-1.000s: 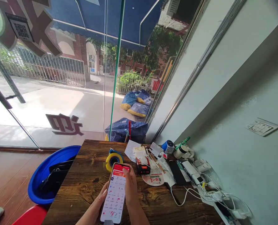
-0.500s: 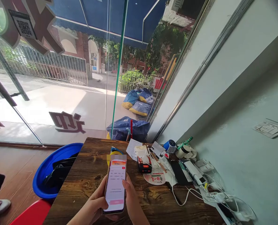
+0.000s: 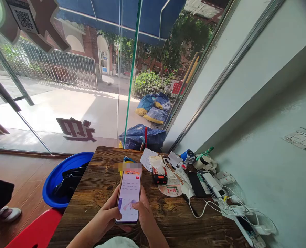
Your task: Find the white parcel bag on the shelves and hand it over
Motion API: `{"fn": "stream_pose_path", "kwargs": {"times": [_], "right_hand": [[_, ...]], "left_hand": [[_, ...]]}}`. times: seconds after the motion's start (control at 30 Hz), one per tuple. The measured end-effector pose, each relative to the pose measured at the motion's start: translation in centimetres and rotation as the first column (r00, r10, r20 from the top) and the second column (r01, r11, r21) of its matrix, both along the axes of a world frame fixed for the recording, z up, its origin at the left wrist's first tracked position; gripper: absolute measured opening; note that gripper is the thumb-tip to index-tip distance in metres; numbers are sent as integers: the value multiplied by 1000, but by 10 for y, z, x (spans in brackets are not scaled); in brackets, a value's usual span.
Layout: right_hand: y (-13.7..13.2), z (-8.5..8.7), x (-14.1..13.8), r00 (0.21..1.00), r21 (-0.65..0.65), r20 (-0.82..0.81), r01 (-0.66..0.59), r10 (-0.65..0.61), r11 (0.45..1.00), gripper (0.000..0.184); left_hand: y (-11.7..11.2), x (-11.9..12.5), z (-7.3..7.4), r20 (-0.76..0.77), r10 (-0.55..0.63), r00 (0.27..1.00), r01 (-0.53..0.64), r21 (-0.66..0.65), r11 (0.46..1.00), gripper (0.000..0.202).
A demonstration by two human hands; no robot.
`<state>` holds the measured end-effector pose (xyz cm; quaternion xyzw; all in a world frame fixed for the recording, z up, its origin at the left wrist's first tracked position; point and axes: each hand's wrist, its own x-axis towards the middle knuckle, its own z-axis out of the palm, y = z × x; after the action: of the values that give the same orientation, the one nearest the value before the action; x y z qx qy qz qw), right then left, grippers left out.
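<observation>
Here we are: phone (image 3: 129,193) lit, held over wooden table (image 3: 84,199). Left hand (image 3: 108,210) gripping one edge, right hand (image 3: 145,213) gripping other, both thumbs over lower screen. Blue tub (image 3: 47,193) left of table; bulky blue bag (image 3: 138,135) beyond table's far edge.

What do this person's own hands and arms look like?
The left hand and right hand are ungloved. The visible forearms are bare, with no sleeve, watch or bracelet showing. Not every finger shows, so rings can't be ruled out. Pale fabric at the picture's bottom edge may be clothing.
</observation>
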<state>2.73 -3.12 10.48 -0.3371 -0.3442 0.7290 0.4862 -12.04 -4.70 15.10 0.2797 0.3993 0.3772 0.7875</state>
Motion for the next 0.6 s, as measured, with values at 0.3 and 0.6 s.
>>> {"fn": "stream_pose_path", "kwargs": {"times": [0.3,0.6], "right_hand": [[-1,1,-2,1000,-8,17,24,-24,1000,66],[-1,-1,-4,997,-37,-42,58,-59,998,65]], "left_hand": [[-2,-3,2,17,-6,1000,6,-18,1000,114],[-3,-3,-3,131,42,990,-36,-52,998,115]]}}
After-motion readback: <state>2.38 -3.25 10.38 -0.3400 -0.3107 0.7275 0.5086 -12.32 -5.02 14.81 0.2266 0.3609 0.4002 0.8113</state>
